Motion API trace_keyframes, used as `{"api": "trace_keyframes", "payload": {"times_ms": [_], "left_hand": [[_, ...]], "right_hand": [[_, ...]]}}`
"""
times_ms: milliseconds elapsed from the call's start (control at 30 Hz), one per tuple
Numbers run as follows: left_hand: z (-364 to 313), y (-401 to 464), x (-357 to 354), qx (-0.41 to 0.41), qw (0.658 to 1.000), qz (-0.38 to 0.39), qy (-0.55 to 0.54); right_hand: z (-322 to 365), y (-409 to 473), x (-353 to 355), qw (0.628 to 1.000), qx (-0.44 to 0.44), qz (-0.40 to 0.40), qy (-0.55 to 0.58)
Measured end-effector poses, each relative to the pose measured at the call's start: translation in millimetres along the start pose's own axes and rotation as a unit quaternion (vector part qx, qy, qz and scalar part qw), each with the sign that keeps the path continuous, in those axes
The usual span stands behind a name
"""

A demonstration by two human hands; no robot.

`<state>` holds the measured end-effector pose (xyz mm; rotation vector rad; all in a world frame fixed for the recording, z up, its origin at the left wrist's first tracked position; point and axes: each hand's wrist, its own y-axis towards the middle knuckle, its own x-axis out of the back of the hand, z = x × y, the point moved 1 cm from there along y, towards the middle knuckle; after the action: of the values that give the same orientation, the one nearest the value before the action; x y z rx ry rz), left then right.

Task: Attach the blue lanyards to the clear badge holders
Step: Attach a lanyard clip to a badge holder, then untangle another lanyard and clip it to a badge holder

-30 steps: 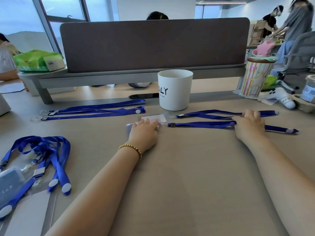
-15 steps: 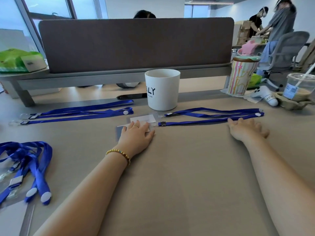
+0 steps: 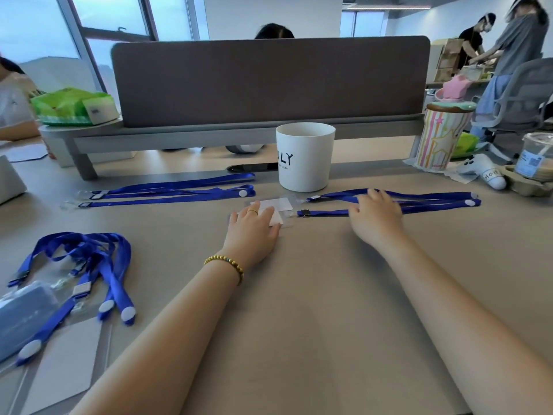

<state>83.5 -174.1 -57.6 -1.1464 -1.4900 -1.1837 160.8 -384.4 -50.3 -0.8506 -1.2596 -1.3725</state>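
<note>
- A loose heap of blue lanyards (image 3: 86,265) lies at 8 o'clock on the tabletop (image 3: 314,310), over clear badge holders (image 3: 27,313).
- Two straightened lanyards (image 3: 173,191) lie side by side at 10 o'clock.
- The left hand (image 3: 254,232), with a ring and a beaded bracelet (image 3: 227,265), rests flat with straight fingers on a clear badge holder (image 3: 276,209) that has a white card inside, at 12 o'clock.
- A white cup (image 3: 303,155) just behind it reads "LY"; the first letters are unclear.
- The right hand (image 3: 375,217) lies with relaxed, uncurled fingers on two blue lanyards (image 3: 434,202) stretching toward 2 o'clock, their clips beside the holder.
- At 2 o'clock stand a striped tumbler (image 3: 440,139) and a white plush toy (image 3: 481,172) marked "HO".
</note>
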Motion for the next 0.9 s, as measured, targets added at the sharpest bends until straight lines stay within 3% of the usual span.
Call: {"api": "trace_keyframes", "payload": {"times_ms": [167, 300, 533, 667, 767, 900], "left_hand": [[37, -31, 15, 0.033, 0.999, -0.013, -0.005], [77, -58, 25, 0.069, 0.997, -0.020, -0.022], [143, -86, 43, 0.155, 0.986, -0.056, 0.008], [179, -100, 55, 0.267, 0.956, -0.117, 0.043], [201, -102, 51, 0.300, 0.945, -0.117, -0.056], [207, -101, 45, 0.299, 0.925, -0.147, -0.182]], "right_hand": [[82, -31, -15, 0.990, 0.135, 0.013, 0.046], [131, -53, -22, 0.977, 0.194, 0.032, 0.077], [210, -87, -30, 0.951, 0.265, 0.084, 0.137], [249, -103, -34, 0.935, 0.266, 0.129, 0.196], [272, -114, -35, 0.915, 0.255, 0.206, 0.238], [292, -125, -37, 0.926, 0.283, 0.208, 0.139]]}}
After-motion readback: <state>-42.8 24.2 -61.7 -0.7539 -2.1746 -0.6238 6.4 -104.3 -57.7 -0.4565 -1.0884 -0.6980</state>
